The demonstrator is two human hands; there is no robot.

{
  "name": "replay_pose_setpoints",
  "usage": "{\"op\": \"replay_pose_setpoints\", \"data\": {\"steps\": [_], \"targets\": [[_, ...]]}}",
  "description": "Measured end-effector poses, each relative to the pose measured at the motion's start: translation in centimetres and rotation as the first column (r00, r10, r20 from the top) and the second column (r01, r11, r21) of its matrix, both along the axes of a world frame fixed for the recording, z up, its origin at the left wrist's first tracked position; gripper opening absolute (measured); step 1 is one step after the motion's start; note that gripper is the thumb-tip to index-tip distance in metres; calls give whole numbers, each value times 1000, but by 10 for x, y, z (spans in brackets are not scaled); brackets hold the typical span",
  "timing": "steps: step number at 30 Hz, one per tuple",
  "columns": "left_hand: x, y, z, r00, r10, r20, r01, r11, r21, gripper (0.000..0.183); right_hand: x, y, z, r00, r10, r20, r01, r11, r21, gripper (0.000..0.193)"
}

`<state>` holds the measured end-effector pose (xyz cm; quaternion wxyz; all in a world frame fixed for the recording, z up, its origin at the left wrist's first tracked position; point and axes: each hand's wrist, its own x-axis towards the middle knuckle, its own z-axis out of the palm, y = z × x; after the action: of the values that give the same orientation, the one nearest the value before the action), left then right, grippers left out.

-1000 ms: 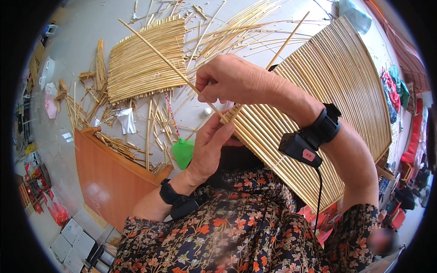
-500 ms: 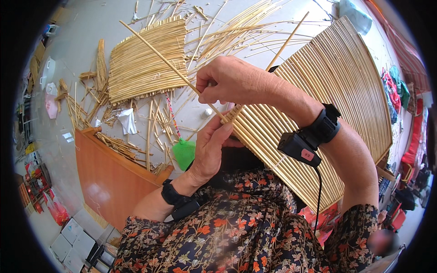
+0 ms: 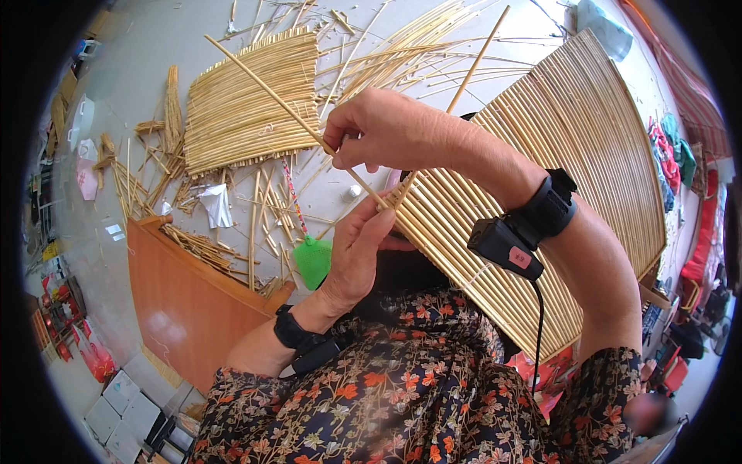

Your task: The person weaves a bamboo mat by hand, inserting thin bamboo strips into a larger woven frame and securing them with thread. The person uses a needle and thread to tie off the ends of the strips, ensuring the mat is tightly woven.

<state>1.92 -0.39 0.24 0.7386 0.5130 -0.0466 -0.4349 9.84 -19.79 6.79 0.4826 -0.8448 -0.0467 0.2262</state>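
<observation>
A large reed mat point(image 3: 541, 162) of side-by-side stalks slants across my lap to the right. My left hand point(image 3: 357, 247) is closed around its near left corner, thumb on top, the other fingers partly hidden beneath. Just above, my right hand point(image 3: 375, 131) pinches a long, thin reed stalk point(image 3: 263, 87), which runs from the upper left down to the corner in my left hand. A second reed stalk point(image 3: 481, 58) rises to the upper right, passes behind my right wrist and meets the same corner, so the two form a V.
A smaller reed mat point(image 3: 251, 100) lies on the floor at the upper left. Loose reeds point(image 3: 410, 46) spread beyond it. A brown wooden board point(image 3: 193, 290) stands left of my arm, near a green fly swatter point(image 3: 312, 261). A black cable point(image 3: 542, 325) hangs from my right wrist device.
My right hand has moved slightly left along the stalk, its fingers tighter around it. The upper end of the second stalk has swung a little to the left. My left hand stays put.
</observation>
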Motion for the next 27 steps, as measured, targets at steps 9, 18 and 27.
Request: {"op": "replay_pose_setpoints", "data": {"steps": [9,18,27], "targets": [[0,0,-3,1000,4,4,-4,1000,-25,46,1,2,-3,1000,4,3,-4,1000,-9,19],[-3,-4,-2,999,37,37,-37,999,-4,46,-3,2,-2,997,-17,72,20,999,-44,21],[-3,-5,1,999,46,27,-46,999,5,47,-11,-7,6,995,-64,80,53,991,126,22]]}}
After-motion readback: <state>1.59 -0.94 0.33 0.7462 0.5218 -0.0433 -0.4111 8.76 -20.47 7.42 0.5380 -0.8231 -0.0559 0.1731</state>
